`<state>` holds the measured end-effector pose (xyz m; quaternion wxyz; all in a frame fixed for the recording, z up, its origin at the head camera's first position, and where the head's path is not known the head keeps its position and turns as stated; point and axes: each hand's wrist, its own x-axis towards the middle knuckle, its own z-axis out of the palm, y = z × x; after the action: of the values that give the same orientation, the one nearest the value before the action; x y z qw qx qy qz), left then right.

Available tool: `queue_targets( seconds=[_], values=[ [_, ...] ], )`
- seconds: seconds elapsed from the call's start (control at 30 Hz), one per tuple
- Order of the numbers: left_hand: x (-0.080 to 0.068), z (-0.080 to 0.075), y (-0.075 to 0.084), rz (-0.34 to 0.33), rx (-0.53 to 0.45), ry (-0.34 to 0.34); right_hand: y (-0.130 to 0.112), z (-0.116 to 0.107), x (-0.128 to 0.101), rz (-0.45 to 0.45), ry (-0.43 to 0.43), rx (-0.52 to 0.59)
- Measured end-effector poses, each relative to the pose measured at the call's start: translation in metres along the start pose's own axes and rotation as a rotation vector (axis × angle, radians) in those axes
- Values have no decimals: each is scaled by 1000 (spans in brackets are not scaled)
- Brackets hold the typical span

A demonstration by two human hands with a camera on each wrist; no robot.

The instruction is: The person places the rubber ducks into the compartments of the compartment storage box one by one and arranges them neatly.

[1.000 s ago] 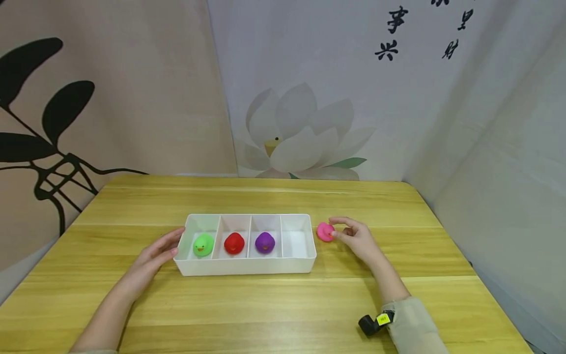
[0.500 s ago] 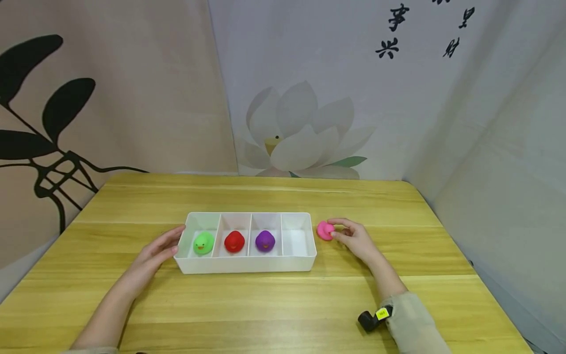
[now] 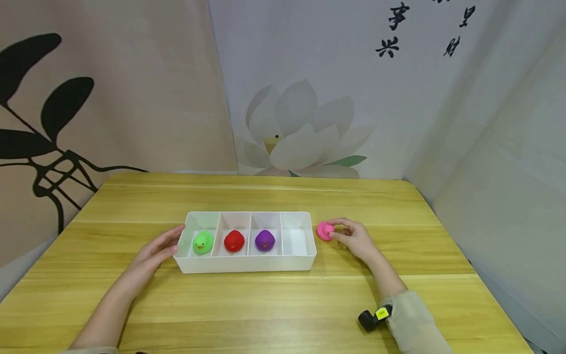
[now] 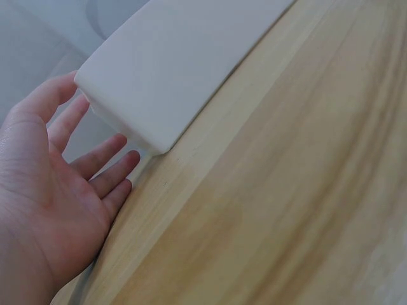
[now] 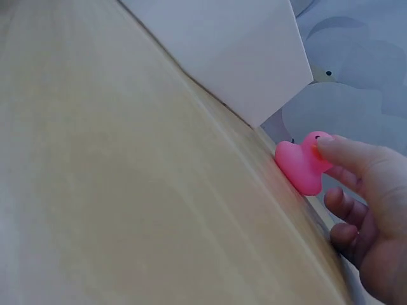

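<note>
Item: pink duck (image 3: 325, 230), sitting on the table (image 3: 283, 305) just beside the tray's short wall at 3 o'clock, apart from it. Right hand (image 3: 355, 239) is pinching the duck, thumb and forefinger curled onto it; the grip is holding the duck.

Item: white tray (image 3: 247, 264), four compartments in a row. Green duck (image 3: 203, 242) is sitting in the 9 o'clock end compartment, red duck (image 3: 234, 241) in the next, purple duck (image 3: 264, 240) in the third.

Left hand (image 3: 155, 250) is resting on the table at the tray's 9 o'clock end, fingers straight and touching its wall; grip wide, holding nothing
</note>
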<state>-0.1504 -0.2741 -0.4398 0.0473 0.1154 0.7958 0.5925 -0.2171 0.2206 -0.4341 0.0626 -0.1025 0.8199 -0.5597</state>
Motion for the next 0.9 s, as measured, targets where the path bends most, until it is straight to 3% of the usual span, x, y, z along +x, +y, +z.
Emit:
queue_targets(
  seconds=[0.17, 0.47, 0.9],
  values=[
    [1, 0, -1, 26, 23, -6, 10, -2, 2, -3, 54, 2],
    [1, 0, -2, -2, 17, 2, 2, -3, -2, -60, 126, 6],
    [-1, 1, 1, 5, 12, 8, -14, -6, -6, -103, 144, 3]
  ],
)
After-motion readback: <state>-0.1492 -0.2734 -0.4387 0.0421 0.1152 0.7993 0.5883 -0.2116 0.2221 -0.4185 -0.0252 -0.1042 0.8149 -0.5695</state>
